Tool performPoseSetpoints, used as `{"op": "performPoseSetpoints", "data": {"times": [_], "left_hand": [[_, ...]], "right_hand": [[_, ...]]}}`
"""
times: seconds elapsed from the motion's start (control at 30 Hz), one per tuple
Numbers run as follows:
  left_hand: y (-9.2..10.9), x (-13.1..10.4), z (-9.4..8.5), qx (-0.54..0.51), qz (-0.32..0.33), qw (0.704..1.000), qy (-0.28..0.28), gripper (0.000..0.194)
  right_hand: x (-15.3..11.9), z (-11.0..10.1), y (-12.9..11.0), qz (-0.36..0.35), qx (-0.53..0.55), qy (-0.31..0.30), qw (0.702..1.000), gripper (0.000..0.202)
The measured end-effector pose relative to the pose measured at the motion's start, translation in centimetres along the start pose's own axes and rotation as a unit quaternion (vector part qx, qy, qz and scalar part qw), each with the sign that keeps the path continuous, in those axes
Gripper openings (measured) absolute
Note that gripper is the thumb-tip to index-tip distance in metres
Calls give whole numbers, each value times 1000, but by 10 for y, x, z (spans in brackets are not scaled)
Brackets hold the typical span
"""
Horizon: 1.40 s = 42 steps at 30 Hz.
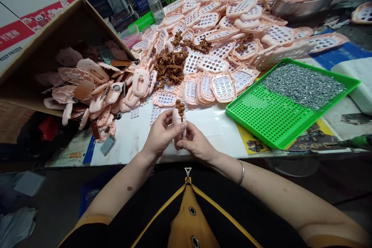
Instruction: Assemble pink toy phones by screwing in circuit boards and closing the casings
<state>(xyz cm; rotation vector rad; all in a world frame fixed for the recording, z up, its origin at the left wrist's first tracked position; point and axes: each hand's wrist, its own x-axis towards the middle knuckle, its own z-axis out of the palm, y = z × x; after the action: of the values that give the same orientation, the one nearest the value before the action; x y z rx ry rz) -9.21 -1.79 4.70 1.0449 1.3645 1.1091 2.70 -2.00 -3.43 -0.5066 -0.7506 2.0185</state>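
Near the table's front edge, my left hand (161, 133) and my right hand (196, 141) both grip a pale pink plastic casing (175, 119). It is held upright on its edge, my left thumb across its face and my right fingers on its lower right side. A brown figure-shaped piece (180, 105) sticks out of its top. Just beyond lie pink keypad shells (223, 86) with rows of white keys, and a heap of brown pieces (170, 66).
A cardboard box (107, 23) on its side at the left spills pink casings (141, 82). On the right sit a green tray (261, 122) of small metal parts (305, 83), a metal bowl (308, 7) and a tool (356, 142) at the table edge.
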Motion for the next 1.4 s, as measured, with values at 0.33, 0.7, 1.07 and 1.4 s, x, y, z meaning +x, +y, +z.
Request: {"op": "performPoseSetpoints", "data": {"times": [0.33, 0.7, 1.07, 1.4], "left_hand": [[-2, -4, 6, -35, -4, 999, -5, 61], [-10, -11, -1, -117, -34, 991, -52, 60], [-20, -10, 10, -184, -61, 979, 58, 56], [-26, -12, 0, -233, -84, 967, -63, 55]], "right_hand": [[-4, -1, -3, 5, -6, -13, 1000, 81], [-15, -1, -8, 14, -9, -86, 996, 65], [-24, -3, -21, -159, -433, 10, 887, 54], [-29, 2, -39, -243, -493, 0, 835, 31]]}}
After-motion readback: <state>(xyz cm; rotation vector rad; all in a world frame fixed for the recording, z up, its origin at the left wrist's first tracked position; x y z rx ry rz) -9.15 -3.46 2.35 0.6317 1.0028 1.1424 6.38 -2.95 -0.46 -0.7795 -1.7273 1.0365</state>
